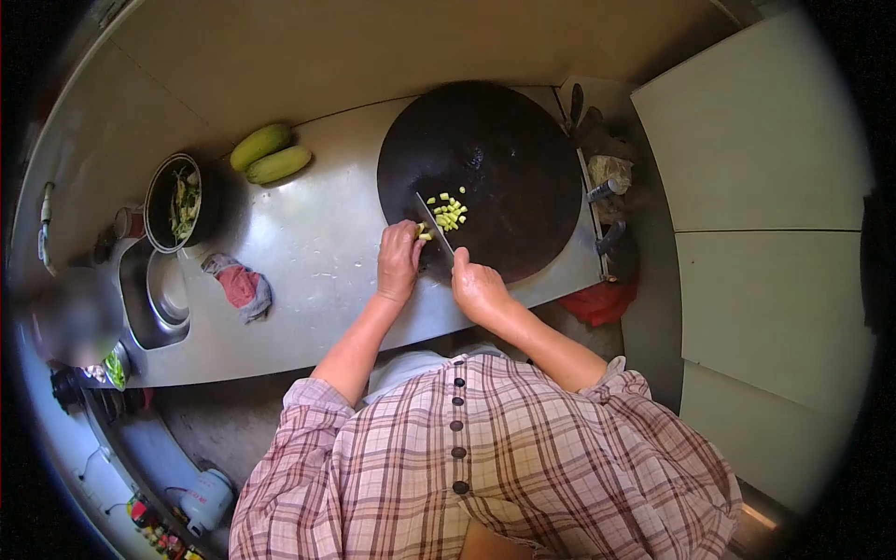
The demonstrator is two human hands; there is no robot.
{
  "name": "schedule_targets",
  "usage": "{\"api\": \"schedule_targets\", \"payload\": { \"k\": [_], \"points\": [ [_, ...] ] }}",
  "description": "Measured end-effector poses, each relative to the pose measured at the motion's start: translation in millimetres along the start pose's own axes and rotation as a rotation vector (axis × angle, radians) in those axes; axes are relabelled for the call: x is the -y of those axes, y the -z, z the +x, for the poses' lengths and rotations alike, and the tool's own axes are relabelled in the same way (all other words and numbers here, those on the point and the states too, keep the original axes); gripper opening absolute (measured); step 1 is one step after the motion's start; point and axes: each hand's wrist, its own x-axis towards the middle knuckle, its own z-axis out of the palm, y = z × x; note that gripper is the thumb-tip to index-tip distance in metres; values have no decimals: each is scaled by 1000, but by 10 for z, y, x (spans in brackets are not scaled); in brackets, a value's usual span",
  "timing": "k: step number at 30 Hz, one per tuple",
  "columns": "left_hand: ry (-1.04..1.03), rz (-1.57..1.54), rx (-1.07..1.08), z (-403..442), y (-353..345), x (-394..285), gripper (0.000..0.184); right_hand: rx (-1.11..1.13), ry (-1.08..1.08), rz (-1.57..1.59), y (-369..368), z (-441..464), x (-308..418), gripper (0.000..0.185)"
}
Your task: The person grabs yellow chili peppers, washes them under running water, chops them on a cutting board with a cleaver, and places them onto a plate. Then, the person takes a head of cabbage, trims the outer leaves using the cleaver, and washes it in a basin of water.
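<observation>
Small green vegetable pieces lie on a large round dark board. My right hand is wrapped round the handle of a knife, whose blade points up and left over the board. Left of the blade, my left hand has its fingers bent onto green vegetable strips at the board's lower left edge. The cut pieces are to the right of the blade. My fingers hide part of the strips and all of the handle.
Two green gourds and a pot of greens stand on the metal counter. A red and grey cloth lies near the sink. Knives in a rack are at the board's right.
</observation>
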Motion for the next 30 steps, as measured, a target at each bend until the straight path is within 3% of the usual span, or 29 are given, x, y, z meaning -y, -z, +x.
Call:
{"api": "schedule_targets", "payload": {
  "k": [10, 19, 23, 30],
  "points": [
    [-9, -48, 25, 56, -8, 71, 21, 123, -71, -9, 78, 122, 160, 25],
    [-36, -34, 15, 49, 3, 61, 22, -56, -95, 78, -78, 236, -35, 18],
    [-12, -14, 9, 9, 70, -13, 25, -143, 29, 43, -25, 132, -44, 20],
    [19, -16, 15, 20, 63, -21, 22, 28, 2, 17, 43, 15, 66, 18]
  ]
}}
